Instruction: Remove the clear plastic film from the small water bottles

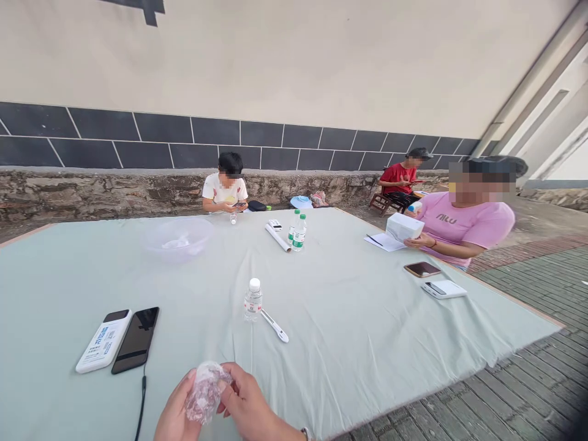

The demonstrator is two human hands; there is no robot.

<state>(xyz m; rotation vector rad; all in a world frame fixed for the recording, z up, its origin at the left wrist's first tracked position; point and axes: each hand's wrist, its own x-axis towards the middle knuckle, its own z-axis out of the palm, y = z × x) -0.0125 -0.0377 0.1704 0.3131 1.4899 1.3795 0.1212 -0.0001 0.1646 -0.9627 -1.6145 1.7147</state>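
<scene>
A crumpled piece of clear plastic wrap (206,392) is held above the near edge of the table. My left hand (176,405) supports it from the left, fingers closed against it. My right hand (250,401) pinches its right side between thumb and fingers. Whether anything lies inside the plastic cannot be made out. Beyond my hands, a small clear bottle with a white cap (252,301) stands upright, and a white utility knife (274,326) lies beside its base. To the left, a black phone (136,340) rests against a white power bank (103,342).
A translucent basin (178,239), a white roll (278,237) and green-capped bottles (299,234) occupy the table's far side. At right, a person in pink (463,223) holds a white box (404,226). A phone (422,269) and white device (444,288) lie nearby. Two others sit farther back.
</scene>
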